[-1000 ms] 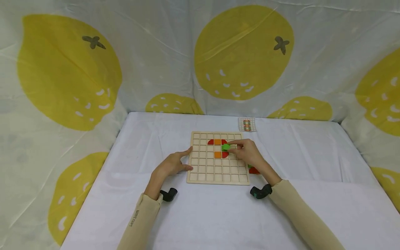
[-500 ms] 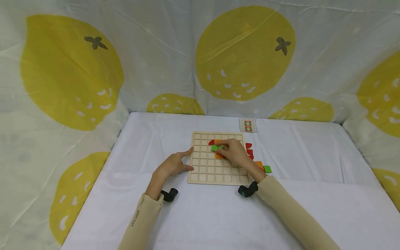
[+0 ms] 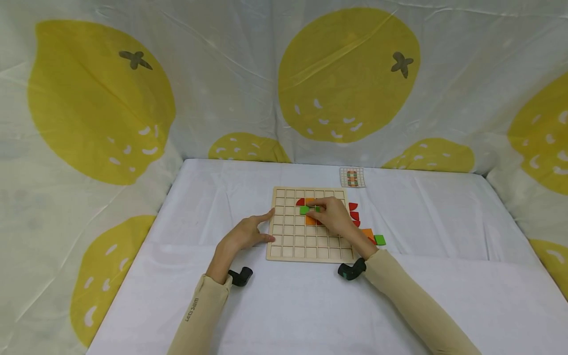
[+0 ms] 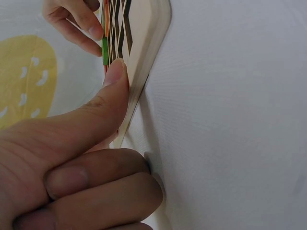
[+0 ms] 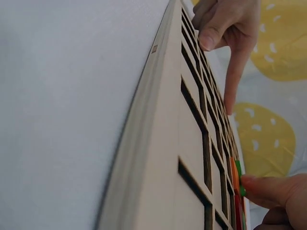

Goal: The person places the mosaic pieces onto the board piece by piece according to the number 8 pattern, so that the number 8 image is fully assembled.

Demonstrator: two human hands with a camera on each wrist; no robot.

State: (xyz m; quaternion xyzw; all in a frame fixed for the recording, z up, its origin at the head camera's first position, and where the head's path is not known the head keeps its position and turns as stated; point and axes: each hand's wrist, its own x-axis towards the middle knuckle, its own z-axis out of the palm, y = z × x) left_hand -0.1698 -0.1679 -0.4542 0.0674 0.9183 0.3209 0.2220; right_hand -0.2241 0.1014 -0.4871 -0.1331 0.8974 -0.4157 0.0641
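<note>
The wooden grid board point(image 3: 288, 251) lies flat on the white cloth, with red, orange and green tiles in its upper middle. My right hand point(image 3: 334, 215) is over the board, finger and thumb pinching a green square tile point(image 3: 303, 210). Below the orange tile point(image 3: 309, 201) and beside the red rounded tile point(image 3: 301, 202), the green square sits at its cell. In the left wrist view, the green tile point(image 4: 105, 51) shows edge-on at the right fingertips. My left hand point(image 3: 243, 234) touches the board's left edge, thumb and index finger spread apart. Other tiles are partly hidden under my right hand.
Right of the board lie several red tiles point(image 3: 354, 216), an orange tile point(image 3: 368, 233) and a green tile point(image 3: 380, 240). Behind the board is a small printed pattern card point(image 3: 352, 178). A lemon-print cloth point(image 3: 222, 88) hangs at the back.
My right hand has moved left across the board with the green tile, which went from tilted over the red tiles to lying level at a cell further left. My left hand stays put.
</note>
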